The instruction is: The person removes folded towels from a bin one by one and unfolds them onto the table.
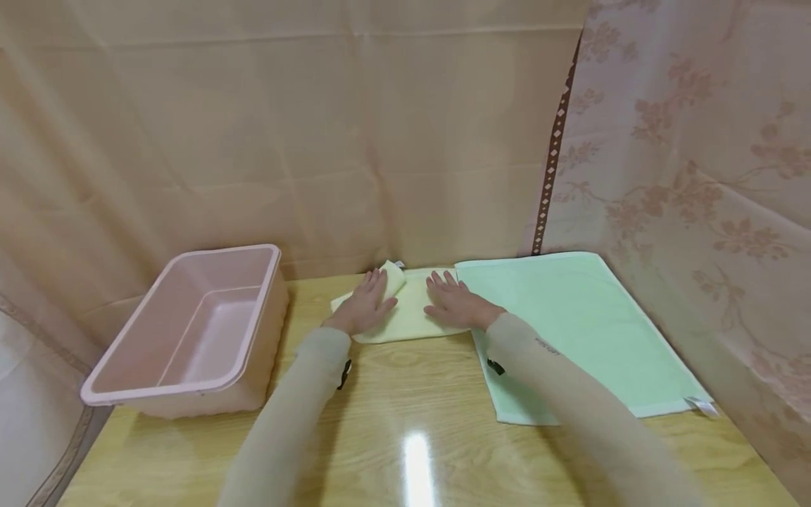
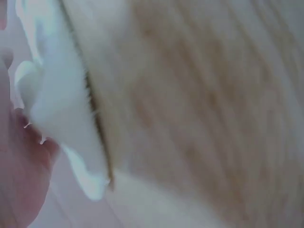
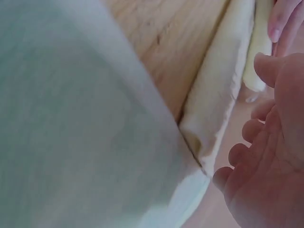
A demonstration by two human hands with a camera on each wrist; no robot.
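Observation:
A pale yellow towel [image 1: 405, 320], folded into a strip, lies at the back of the table, its left end turned over on itself. My left hand [image 1: 362, 306] rests on that turned-over end, fingers extended. Over the right part of the strip lies my right hand [image 1: 459, 304], also with fingers extended. In the right wrist view, the right hand [image 3: 270, 156] has its fingers loosely bent, beside the yellow towel [image 3: 213, 95]. The left wrist view catches only part of the left hand [image 2: 23, 175] at the edge, beside the pale towel [image 2: 61, 104].
A mint green towel [image 1: 583, 331] is spread flat on the right, partly under the right forearm, and meets the yellow one. On the left stands a pink plastic basin [image 1: 269, 296]. Curtains [image 1: 329, 141] hang behind the wooden table [image 1: 380, 408].

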